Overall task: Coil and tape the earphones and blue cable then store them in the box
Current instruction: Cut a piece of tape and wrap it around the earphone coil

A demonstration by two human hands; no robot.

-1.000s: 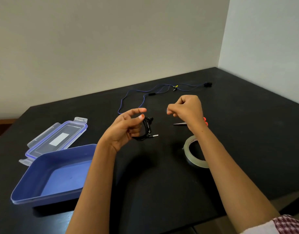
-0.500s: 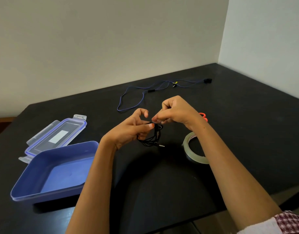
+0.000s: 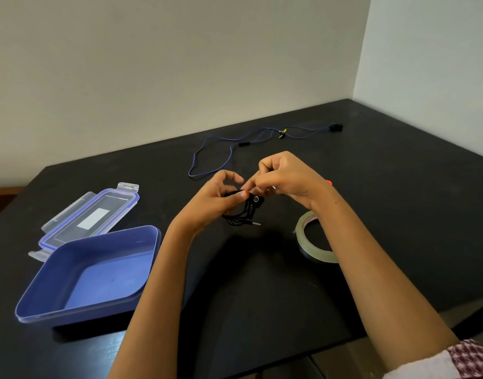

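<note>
My left hand point(image 3: 217, 199) grips a coiled bundle of black earphones point(image 3: 244, 214) above the black table; loops and the jack plug hang below my fingers. My right hand point(image 3: 285, 177) pinches at the top of the same bundle, fingertips against my left thumb; any tape between them is too small to make out. The blue cable point(image 3: 232, 149) lies loose and uncoiled at the back of the table. The blue box point(image 3: 57, 305) stands open at the front left, its inside bare.
The clear lid point(image 3: 95, 214) with blue trim lies behind the box. A roll of clear tape point(image 3: 308, 246) lies under my right forearm. An orange bit of the scissors' handle point(image 3: 329, 182) shows behind my right wrist. Walls close the back and right sides.
My right hand came in from the right and met my left hand at the earphone bundle. Both hands have moved slightly lower and closer together.
</note>
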